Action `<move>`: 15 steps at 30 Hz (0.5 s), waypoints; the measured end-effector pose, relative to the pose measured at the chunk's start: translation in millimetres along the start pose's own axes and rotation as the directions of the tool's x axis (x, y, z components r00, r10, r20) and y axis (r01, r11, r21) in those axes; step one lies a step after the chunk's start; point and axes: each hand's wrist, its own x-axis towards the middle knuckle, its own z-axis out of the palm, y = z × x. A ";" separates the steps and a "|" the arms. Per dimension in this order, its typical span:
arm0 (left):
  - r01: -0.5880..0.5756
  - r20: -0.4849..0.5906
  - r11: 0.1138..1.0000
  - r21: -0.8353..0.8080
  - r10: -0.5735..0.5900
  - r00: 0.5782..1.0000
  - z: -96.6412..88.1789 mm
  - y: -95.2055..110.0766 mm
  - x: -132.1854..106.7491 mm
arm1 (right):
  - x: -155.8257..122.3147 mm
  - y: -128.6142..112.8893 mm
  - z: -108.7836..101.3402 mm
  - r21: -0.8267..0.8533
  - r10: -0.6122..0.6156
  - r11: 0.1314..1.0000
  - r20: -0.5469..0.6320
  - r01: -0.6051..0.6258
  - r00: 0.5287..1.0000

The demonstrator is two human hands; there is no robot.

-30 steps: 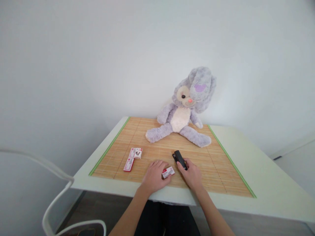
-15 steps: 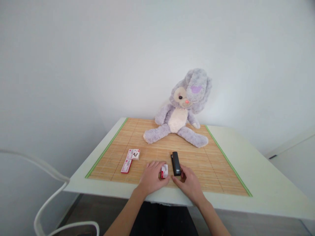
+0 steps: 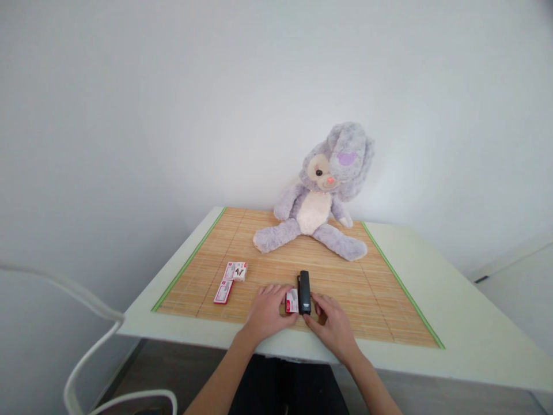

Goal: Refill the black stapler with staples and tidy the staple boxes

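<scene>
Both hands meet at the black stapler (image 3: 305,290), low centre of my view, on the bamboo mat (image 3: 380,294).
My left hand (image 3: 266,311) pinches a small red-and-white box (image 3: 292,301), stood on edge just left of the stapler. My right hand (image 3: 332,324) curls at the stapler's near end with fingertips touching it, though I cannot tell if it grips. I count three boxes: the held one, a second box (image 3: 236,271) and a third box (image 3: 223,291) lying further left. There is one stapler and one plush rabbit (image 3: 317,199), above centre.

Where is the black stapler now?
Head view: the black stapler lies on the bamboo mat, beside the red-and-white box, between left hand and right hand.
</scene>
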 end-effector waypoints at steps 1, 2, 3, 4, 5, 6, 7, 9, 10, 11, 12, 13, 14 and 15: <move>0.000 -0.002 1.000 -0.001 0.000 1.000 0.0 0.2 0.0 | -0.2 -0.2 0.5 -0.007 -0.003 1.000 -0.004 0.003 1.000; -0.002 -0.003 1.000 -0.003 0.002 1.000 0.1 0.3 0.0 | -0.3 -0.6 1.0 -0.014 -0.005 1.000 -0.008 0.005 1.000; -0.004 -0.005 1.000 -0.006 0.004 1.000 0.2 0.3 0.0 | -0.3 -1.0 1.2 -0.021 -0.006 1.000 -0.012 0.006 1.000; -0.003 -0.006 1.000 -0.009 0.003 1.000 0.4 0.2 0.0 | -0.3 -1.7 1.3 -0.029 -0.007 1.000 -0.015 0.006 1.000; -0.001 -0.006 1.000 -0.011 0.001 1.000 0.6 0.1 0.2 | -0.3 -2.3 1.2 -0.037 -0.007 0.999 -0.017 0.006 1.000; 0.004 -0.004 1.000 -0.012 -0.004 1.000 0.8 -0.1 0.5 | -0.2 -3.0 0.9 -0.045 -0.007 0.999 -0.016 0.006 1.000; 0.010 -0.001 1.000 -0.012 -0.010 1.000 1.0 -0.2 0.8 | -0.1 -3.7 0.5 -0.053 -0.007 0.999 -0.017 0.006 1.000; 0.025 0.001 1.000 -0.009 -0.025 1.000 1.2 -0.4 1.8 | 0.2 -4.7 -0.6 -0.063 -0.015 0.998 -0.011 0.014 1.000; 0.030 0.002 1.000 -0.007 -0.030 1.000 1.3 -0.5 2.3 | 0.3 -5.1 -1.1 -0.065 -0.020 0.998 -0.009 0.020 1.000; 0.033 0.003 0.999 -0.007 -0.033 0.999 1.4 -0.5 2.7 | 0.5 -5.4 -1.5 -0.067 -0.026 0.997 -0.006 0.025 1.000; 0.034 0.005 0.999 -0.007 -0.034 0.999 1.5 -0.5 3.1 | 0.7 -5.7 -1.9 -0.067 -0.028 0.997 -0.004 0.028 1.000; 0.034 0.007 0.999 -0.007 -0.034 0.999 1.5 -0.6 3.3 | 0.9 -6.0 -2.2 -0.067 -0.028 0.997 -0.002 0.028 1.000; 0.033 0.009 0.999 -0.008 -0.033 0.999 1.6 -0.7 3.5 | 1.0 -6.2 -2.4 -0.066 -0.025 0.998 -0.002 0.025 1.000; 0.032 0.012 0.999 -0.008 -0.031 0.999 1.7 -0.9 3.5 | 1.1 -6.4 -2.4 -0.064 -0.020 0.998 -0.002 0.020 1.000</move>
